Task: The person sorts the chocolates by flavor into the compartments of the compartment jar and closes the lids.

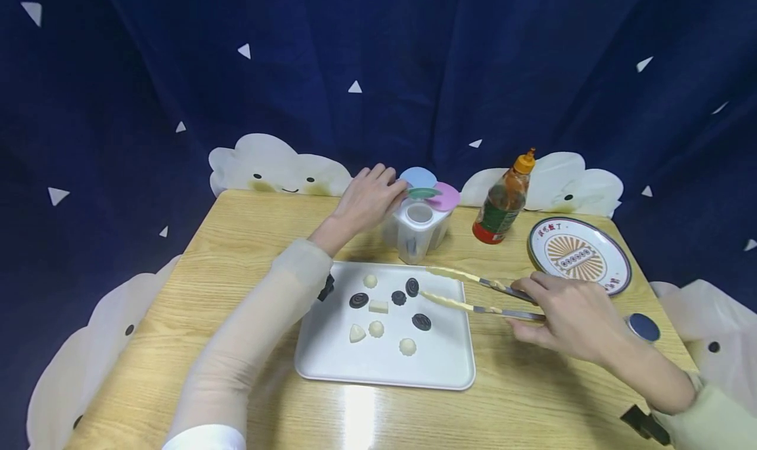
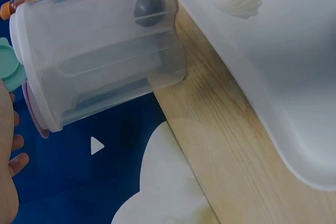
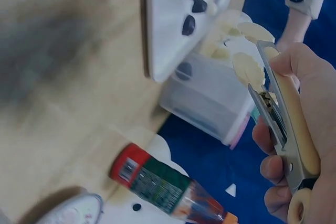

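Observation:
My left hand [image 1: 368, 199] pinches the raised green lid [image 1: 423, 192] of a translucent storage box [image 1: 412, 235]; its fingertips are partly hidden. Blue [image 1: 418, 177] and pink lids [image 1: 446, 198] cover other compartments. Inside the front compartment lies a dark piece [image 2: 148, 9]. The right hand [image 1: 573, 315] grips a pair of tongs [image 1: 491, 311], whose pale scalloped tips are spread apart over the right part of the white tray [image 1: 331, 369]. Nothing sits between those tips. A dark oval piece [image 1: 412, 287] lies close to them, among several dark and cream moulded pieces [image 1: 378, 307].
Behind and right of the tray stands a sauce bottle [image 1: 501, 203] with an orange cap. A patterned plate [image 1: 615, 266] lies at the right, beyond the right hand. A round blue-topped object [image 1: 643, 327] is beside the right wrist. The dark curtain [image 1: 378, 56] hangs behind the table.

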Motion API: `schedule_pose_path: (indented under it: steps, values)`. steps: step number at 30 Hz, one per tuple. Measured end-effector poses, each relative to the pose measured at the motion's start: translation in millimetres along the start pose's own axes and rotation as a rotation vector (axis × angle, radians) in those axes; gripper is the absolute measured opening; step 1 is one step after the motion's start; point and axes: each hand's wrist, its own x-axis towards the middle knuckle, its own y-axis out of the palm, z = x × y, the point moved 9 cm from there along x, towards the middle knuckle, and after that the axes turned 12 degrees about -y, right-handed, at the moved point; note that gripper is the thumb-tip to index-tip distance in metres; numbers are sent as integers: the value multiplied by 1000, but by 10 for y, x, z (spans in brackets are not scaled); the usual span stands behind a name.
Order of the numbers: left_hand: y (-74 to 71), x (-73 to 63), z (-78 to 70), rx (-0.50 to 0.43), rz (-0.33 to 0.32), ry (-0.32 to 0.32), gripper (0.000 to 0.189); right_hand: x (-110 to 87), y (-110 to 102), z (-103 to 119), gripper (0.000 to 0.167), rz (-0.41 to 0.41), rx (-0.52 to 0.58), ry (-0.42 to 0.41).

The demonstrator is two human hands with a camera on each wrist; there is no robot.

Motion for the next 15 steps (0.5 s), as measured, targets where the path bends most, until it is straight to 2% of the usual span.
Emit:
schedule_pose_path:
  steps: [9, 15]
  values:
    - [7, -8, 5, 0, 2, 1, 24, -194, 272, 226, 44, 21, 11, -26]
    - [4, -8, 9, 0, 5, -3, 24, -285, 375, 267, 42, 25, 3, -26]
